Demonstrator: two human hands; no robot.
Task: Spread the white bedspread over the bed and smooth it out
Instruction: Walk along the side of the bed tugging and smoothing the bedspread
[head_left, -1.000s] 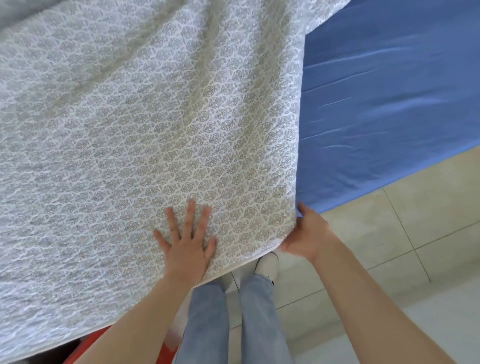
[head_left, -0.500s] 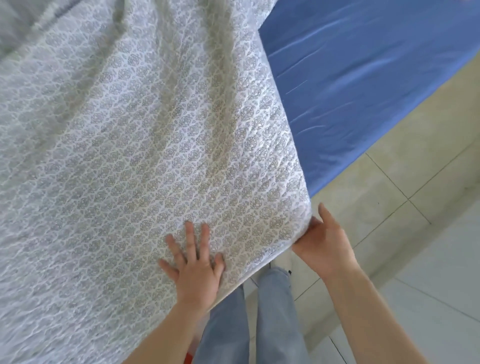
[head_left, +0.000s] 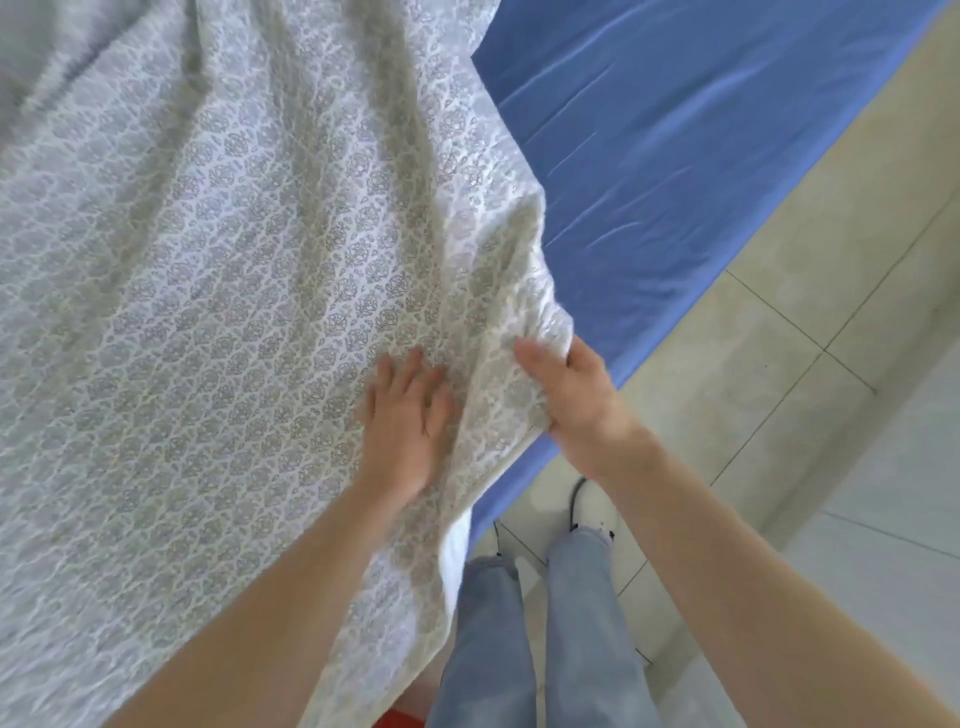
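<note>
Fingers (head_left: 540, 358) of the right hand (head_left: 576, 405) are curled around a bunched corner of the white bedspread (head_left: 234, 291), thumb on top and the cloth pinched firmly between thumb and the fingers tucked beneath it. The left hand (head_left: 405, 415) lies flat just beside it, palm down on the bedspread, fingers spread and gripping nothing. It looks a little blurred.

The bedspread, white with a small grey flower pattern, covers the left part of the bed (head_left: 701, 156). Its right edge runs diagonally from the top of the view down to the gripped corner. To the right of that edge, a wide stretch of blue sheet lies bare. The near edge of the bedspread hangs over the side of the bed, in front of the person's legs in blue jeans (head_left: 519, 634). Long soft folds run across the cloth towards the far side. Pale floor tiles (head_left: 805, 364) show at the right.

The step in hand seems to be the spreading: 1 hand pins the cloth, the other readies the corner. The next move likely calls for drawing that corner rightward across the blue sheet, lifting it enough not to drag, then smoothing the folds.
</note>
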